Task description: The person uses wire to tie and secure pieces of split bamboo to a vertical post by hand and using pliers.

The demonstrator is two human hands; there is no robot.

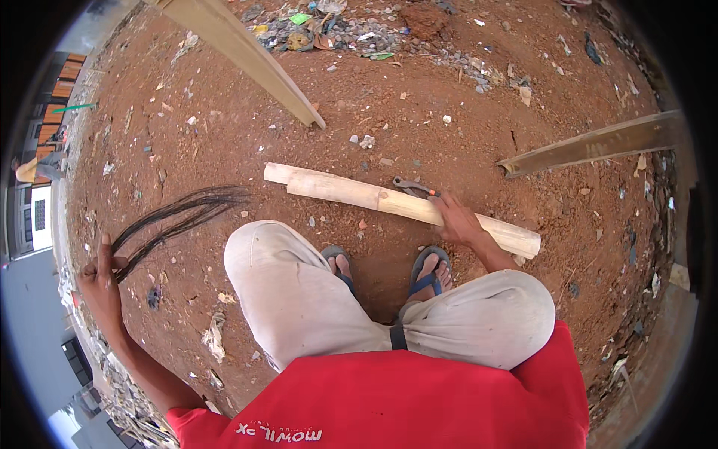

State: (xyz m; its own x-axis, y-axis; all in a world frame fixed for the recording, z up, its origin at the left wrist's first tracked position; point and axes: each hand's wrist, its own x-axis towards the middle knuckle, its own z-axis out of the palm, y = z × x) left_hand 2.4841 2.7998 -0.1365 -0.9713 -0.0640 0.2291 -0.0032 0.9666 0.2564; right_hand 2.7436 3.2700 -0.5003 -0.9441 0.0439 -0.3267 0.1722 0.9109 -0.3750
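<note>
Black strand bundle (198, 202): in the left hand (103, 277), at the person's left, beyond the left knee; its far ends point toward the bamboo (359, 193) but stand apart from it.
Left fingers: pinching the bundle's near end against the thumb.
Right fingers: on the right hand (458, 221), bent over the bamboo, tips beside the pliers' handle; cannot tell whether they grip the pliers (410, 185).
Bamboo edges: left end stepped; right end cut across, rounded in outline, past the right hand.
Open room: soil (351, 146) stretches from the bamboo to 2 beams, 1 ahead-left (243, 56) and 1 at right (591, 142).
Materials: bundle thin, flexible, gently curved; bamboo pale, smooth, long; pliers grey-headed with orange on the handle; soil reddish, crumbly, strewn with small stones.
Obstructions: 2 sandalled feet (430, 273) just behind the bamboo; both knees flank them.
Surroundings: rubble patch (336, 34) at the far side; another person (34, 170) at far left, near buildings (37, 217).
</note>
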